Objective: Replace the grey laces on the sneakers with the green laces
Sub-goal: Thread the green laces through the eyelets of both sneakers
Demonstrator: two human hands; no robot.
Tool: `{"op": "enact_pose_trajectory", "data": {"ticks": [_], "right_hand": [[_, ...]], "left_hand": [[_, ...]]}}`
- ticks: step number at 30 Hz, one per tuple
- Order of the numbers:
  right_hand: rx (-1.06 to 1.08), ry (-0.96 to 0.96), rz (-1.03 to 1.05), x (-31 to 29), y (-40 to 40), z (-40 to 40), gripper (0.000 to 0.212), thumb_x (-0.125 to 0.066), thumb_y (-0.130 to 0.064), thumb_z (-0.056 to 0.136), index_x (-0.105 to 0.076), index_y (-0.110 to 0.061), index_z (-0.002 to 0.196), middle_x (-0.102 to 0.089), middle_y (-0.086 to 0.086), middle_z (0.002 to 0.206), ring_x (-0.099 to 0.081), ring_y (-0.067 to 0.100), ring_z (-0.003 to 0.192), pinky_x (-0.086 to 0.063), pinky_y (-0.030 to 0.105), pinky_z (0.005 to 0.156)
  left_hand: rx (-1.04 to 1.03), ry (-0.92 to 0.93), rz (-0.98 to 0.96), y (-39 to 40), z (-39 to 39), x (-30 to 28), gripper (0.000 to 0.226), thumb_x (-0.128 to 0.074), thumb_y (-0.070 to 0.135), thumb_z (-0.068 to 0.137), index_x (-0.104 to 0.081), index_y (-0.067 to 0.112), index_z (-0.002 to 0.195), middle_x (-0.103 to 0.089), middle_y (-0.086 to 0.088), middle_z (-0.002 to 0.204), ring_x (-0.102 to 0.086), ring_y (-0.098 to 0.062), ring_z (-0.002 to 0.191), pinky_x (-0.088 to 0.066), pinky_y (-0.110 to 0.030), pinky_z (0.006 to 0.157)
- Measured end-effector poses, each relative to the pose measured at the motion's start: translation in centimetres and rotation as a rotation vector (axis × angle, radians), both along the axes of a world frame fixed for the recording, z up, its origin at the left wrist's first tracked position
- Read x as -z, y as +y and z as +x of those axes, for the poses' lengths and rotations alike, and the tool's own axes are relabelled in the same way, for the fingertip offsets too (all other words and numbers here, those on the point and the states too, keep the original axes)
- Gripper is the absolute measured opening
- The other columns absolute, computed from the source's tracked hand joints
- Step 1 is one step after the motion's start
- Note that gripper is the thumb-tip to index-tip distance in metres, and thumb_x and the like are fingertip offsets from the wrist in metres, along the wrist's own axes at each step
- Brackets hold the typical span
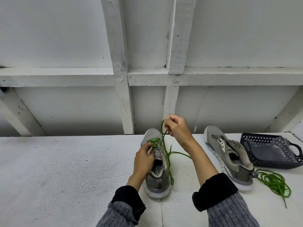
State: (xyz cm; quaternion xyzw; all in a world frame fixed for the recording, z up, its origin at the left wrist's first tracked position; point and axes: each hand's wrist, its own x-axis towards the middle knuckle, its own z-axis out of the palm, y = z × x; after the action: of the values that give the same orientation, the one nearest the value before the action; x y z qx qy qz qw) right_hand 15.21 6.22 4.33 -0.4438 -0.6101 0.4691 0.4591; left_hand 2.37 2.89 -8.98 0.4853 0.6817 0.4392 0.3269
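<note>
Grey sneaker (pixel 156 163), part-laced in green, upright on white tabletop (pixel 65 169).
Left hand (pixel 144 158) pinches its eyelet area; right hand (pixel 177 128) curls round the green lace (pixel 164 136), lifted above the toe. Second sneaker (pixel 229 156), spare green lace (pixel 275 182) and dark basket (pixel 270 149) to the right.

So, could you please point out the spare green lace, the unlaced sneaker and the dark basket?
spare green lace (pixel 273 182): head view, middle of its coil.
unlaced sneaker (pixel 229 158): head view, grey side panel.
dark basket (pixel 255 138): head view, perforated far wall.
</note>
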Motion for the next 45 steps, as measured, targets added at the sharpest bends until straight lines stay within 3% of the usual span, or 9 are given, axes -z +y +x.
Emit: {"op": "enact_pose_trajectory", "data": {"ticks": [4, 7, 11, 16, 21, 26, 33, 39, 45], "right_hand": [[-0.04, -0.045, 0.003, 0.6, 0.4, 0.4, 0.027, -0.049, -0.015, 0.099, -0.054, -0.009, 0.073, -0.042, -0.004, 0.058, -0.034, 0.005, 0.048, -0.029, 0.014, 0.048], [-0.016, -0.176, 0.041, 2.2, 0.8, 1.0, 0.025, -0.05, -0.018, 0.099, -0.057, -0.016, 0.075, -0.043, -0.014, 0.052, -0.037, 0.0, 0.049, -0.03, 0.015, 0.052], [-0.025, -0.27, 0.052, 4.3, 0.7, 1.1, 0.021, -0.052, -0.023, 0.098, -0.061, -0.023, 0.079, -0.049, -0.006, 0.064, -0.041, 0.009, 0.062, -0.034, 0.024, 0.06], [0.009, -0.262, 0.044, 5.4, 0.3, 1.3, 0.016, -0.054, -0.023, 0.098, -0.065, -0.018, 0.086, -0.055, -0.018, 0.058, -0.044, -0.001, 0.057, -0.035, 0.014, 0.057], [0.231, -0.232, 0.003, 6.4, 0.6, 2.5, 0.019, -0.052, -0.021, 0.098, -0.064, -0.019, 0.083, -0.053, -0.004, 0.064, -0.046, 0.007, 0.06, -0.035, 0.013, 0.054], [0.466, -0.139, -0.171, 8.3, 0.9, 4.1, 0.021, -0.047, -0.019, 0.099, -0.061, -0.012, 0.086, -0.057, 0.003, 0.071, -0.05, 0.016, 0.062, -0.04, 0.024, 0.055], [0.66, -0.019, -0.336, 10.3, 1.0, 5.4, 0.022, -0.043, -0.015, 0.1, -0.062, -0.007, 0.092, -0.06, 0.008, 0.086, -0.057, 0.017, 0.057, -0.049, 0.026, 0.052], [0.858, 0.191, -0.416, 11.2, 1.3, 6.1, 0.021, -0.042, -0.014, 0.101, -0.06, -0.008, 0.092, -0.06, 0.012, 0.096, -0.057, 0.018, 0.055, -0.049, 0.028, 0.051], [0.881, 0.23, -0.528, 12.4, 1.1, 6.5, 0.018, -0.043, -0.009, 0.1, -0.06, -0.005, 0.095, -0.06, 0.014, 0.097, -0.058, 0.02, 0.059, -0.051, 0.029, 0.054]], "left_hand": [[0.089, -0.051, 0.001, 0.1, -0.7, -0.4, 0.033, -0.059, 0.007, 0.089, -0.063, 0.026, 0.115, -0.063, 0.008, 0.119, -0.058, -0.012, 0.112, -0.044, -0.022, 0.089], [0.193, -0.309, -0.002, 0.0, -1.5, -1.7, 0.039, -0.05, -0.003, 0.086, -0.065, 0.019, 0.114, -0.063, -0.002, 0.122, -0.06, -0.007, 0.103, -0.049, -0.014, 0.077], [0.231, -0.33, 0.091, 0.1, -1.4, -2.9, 0.026, -0.061, 0.018, 0.085, -0.071, 0.029, 0.106, -0.063, 0.007, 0.124, -0.055, -0.006, 0.119, -0.043, -0.02, 0.096], [0.245, -0.126, 0.059, 0.2, -1.3, -3.1, 0.03, -0.067, 0.067, 0.069, -0.074, 0.044, 0.088, -0.062, 0.021, 0.119, -0.05, -0.008, 0.124, -0.04, -0.038, 0.105], [0.12, -0.505, 0.035, 0.6, -1.5, -5.0, 0.028, -0.039, 0.015, 0.093, -0.053, 0.013, 0.069, -0.065, 0.002, 0.074, -0.058, -0.014, 0.081, -0.038, -0.028, 0.074], [-0.039, -0.904, 0.056, 2.2, -4.3, -5.8, 0.031, -0.028, 0.012, 0.099, -0.031, 0.018, 0.068, -0.028, 0.008, 0.046, -0.026, -0.009, 0.041, -0.033, -0.022, 0.05], [-0.104, -0.665, 0.08, 2.6, -6.6, -6.0, 0.027, -0.037, 0.014, 0.098, -0.047, 0.016, 0.074, -0.027, 0.009, 0.053, -0.018, -0.007, 0.043, -0.014, -0.018, 0.039], [-0.071, -0.228, 0.03, 1.6, -7.3, -5.0, 0.029, -0.053, 0.03, 0.099, -0.067, 0.008, 0.087, -0.055, -0.012, 0.074, -0.045, -0.012, 0.08, -0.042, -0.038, 0.066], [-0.154, -0.057, 0.025, 0.9, -8.4, -4.1, 0.032, -0.038, 0.031, 0.104, -0.065, 0.013, 0.103, -0.058, -0.003, 0.095, -0.05, -0.018, 0.093, -0.037, -0.03, 0.076]]}}
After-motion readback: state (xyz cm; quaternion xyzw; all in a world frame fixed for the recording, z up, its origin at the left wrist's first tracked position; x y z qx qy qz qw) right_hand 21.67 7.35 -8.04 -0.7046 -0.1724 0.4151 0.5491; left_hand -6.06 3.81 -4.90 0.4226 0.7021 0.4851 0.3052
